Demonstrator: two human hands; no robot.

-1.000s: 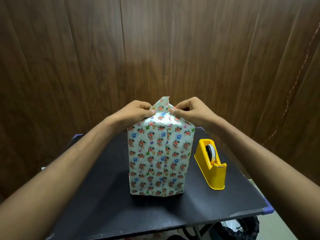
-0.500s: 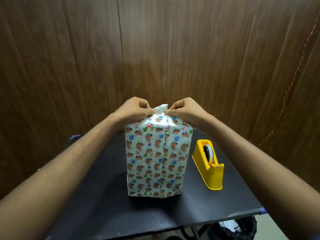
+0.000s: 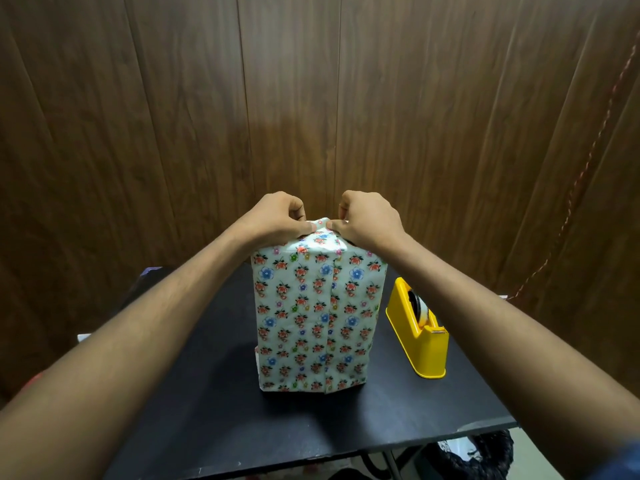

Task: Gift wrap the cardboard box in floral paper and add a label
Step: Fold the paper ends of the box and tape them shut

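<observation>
A dark wood-panelled wall (image 3: 311,98) is seen behind a black table (image 3: 214,427), whose near edge is cut by a pale strip at the right corner. Nearest the camera, two bare forearms are extended forward from the lower corners and are cut off by the frame edges. Beneath the table's near right corner, something dark and netted is glimpsed but cannot be made out.

On the table, one box (image 3: 317,320) is stood upright, fully covered in floral paper, with a vertical seam run down its facing side. One yellow tape dispenser (image 3: 417,327) is placed just beside it on the right, apart from it, with a roll seated inside.

At the top of the box, one small folded flap (image 3: 320,225) of paper is pinched from both sides. The left hand (image 3: 275,216) is curled, its thumb and fingers closed on the flap's left side. The right hand (image 3: 369,218) is curled likewise and is closed on the flap's right side. The two hands are held close together, knuckles up. The top face of the box is largely hidden by the hands, and the far side cannot be seen. No label can be made out.
</observation>
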